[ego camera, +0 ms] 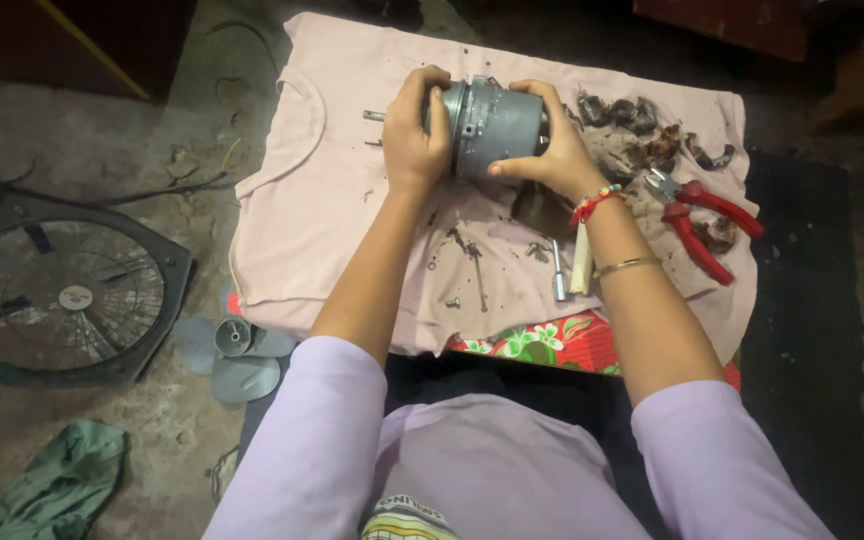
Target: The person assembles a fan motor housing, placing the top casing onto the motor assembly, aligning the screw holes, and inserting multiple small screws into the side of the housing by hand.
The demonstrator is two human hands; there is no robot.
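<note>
Both of my hands grip a grey metal fan motor [497, 125] held on its side above a pale pink shirt [322, 190] spread as a work cloth. My left hand [414, 130] wraps the motor's left end, where a thin shaft [373, 116] sticks out. My right hand [550, 150] cups the right end from below. Red-handled pliers [702, 215] lie right of my right wrist. A screwdriver with a pale handle [579, 262] and loose screws [472, 262] lie beneath my forearms.
Dark scraps of old winding [642, 135] are scattered at the cloth's far right. A fan grille in a black frame [57, 290] and a grey fan blade [234, 355] lie on the concrete floor at left, with a green rag [57, 485] nearby. Flowered fabric [552, 340] shows under the cloth.
</note>
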